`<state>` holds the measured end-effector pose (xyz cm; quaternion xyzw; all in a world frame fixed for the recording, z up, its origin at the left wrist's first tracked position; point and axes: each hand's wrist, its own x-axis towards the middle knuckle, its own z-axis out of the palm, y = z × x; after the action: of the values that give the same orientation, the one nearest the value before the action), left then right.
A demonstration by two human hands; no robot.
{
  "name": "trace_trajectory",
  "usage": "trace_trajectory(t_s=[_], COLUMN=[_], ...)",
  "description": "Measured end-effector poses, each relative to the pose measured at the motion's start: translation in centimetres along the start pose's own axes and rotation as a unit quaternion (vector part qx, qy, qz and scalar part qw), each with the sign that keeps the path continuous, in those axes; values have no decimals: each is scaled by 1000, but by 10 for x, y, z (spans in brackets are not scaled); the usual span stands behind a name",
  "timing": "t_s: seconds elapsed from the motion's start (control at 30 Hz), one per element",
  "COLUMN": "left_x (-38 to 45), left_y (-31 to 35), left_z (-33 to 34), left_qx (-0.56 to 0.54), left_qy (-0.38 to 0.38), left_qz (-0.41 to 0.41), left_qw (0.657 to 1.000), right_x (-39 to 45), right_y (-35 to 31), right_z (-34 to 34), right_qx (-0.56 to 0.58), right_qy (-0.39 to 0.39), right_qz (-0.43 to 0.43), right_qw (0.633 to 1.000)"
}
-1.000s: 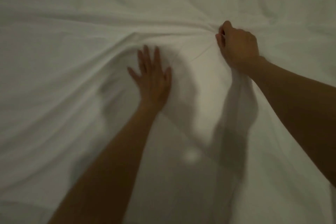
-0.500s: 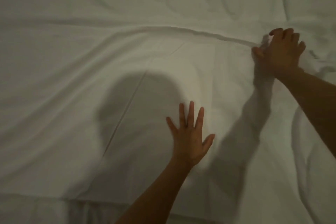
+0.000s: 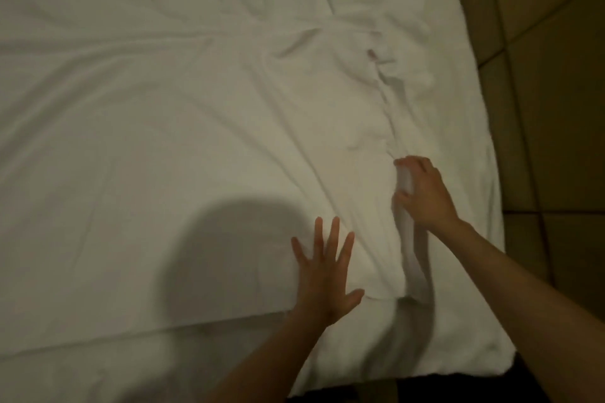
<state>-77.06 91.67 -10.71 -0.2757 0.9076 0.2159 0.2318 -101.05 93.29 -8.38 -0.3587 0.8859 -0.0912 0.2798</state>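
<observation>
Pressing the spread left hand [image 3: 324,275] flat on the sheet [image 3: 196,108] by the near edge of the bed [image 3: 98,370], clamping the right hand [image 3: 422,196] on its bunched fold [image 3: 406,180], possibly risking fresh creases by tugging too hard

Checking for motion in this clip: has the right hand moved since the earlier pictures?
Yes. The right hand, gripping a fold of the sheet, has come toward the person: it is nearer the hem than half a second ago.

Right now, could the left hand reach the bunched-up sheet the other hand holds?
Probably yes: the left hand lies flat close beside the bunched fold the right hand grips, with only bare sheet between.
</observation>
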Motion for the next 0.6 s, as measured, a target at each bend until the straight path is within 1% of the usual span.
trace_trajectory(t_s=[0.07, 0.17, 0.23, 0.3, 0.33, 0.4, 0.47, 0.5, 0.57, 0.6], left_x=[-10, -6, 8, 19, 23, 25, 15, 8, -5, -10], left_y=[18, 34, 41, 45, 45, 49, 53, 55, 55, 54], left_z=[6, -5, -19, -31, -29, -28, -34, -37, -39, -40], left_qx=[19, 51, 76, 114, 116, 87, 60, 36, -4, -16], left_qy=[-14, -19, -14, -31, -41, -79, -84, -85, -77, -69], left_qz=[35, 83, 100, 126, 140, 143, 157, 166, 188, 194], left_qw=[999, 995, 992, 985, 983, 983, 982, 982, 979, 978], right_x=[-16, -29, -33, -37, -40, -45, -53, -56, -60, -61], right_y=[14, 21, 20, 15, 11, 7, 8, 10, 21, 29], right_z=[-3, 1, 8, 14, 15, 17, 20, 20, 9, 0], right_qx=[29, 71, 100, 142, 158, 178, 196, 222, 287, 301], right_qy=[18, 43, 27, 7, 2, -17, -44, -45, -18, -1], right_qz=[30, 61, 78, 87, 90, 101, 95, 91, 94, 92], right_qw=[999, 995, 992, 986, 983, 979, 975, 970, 953, 949])
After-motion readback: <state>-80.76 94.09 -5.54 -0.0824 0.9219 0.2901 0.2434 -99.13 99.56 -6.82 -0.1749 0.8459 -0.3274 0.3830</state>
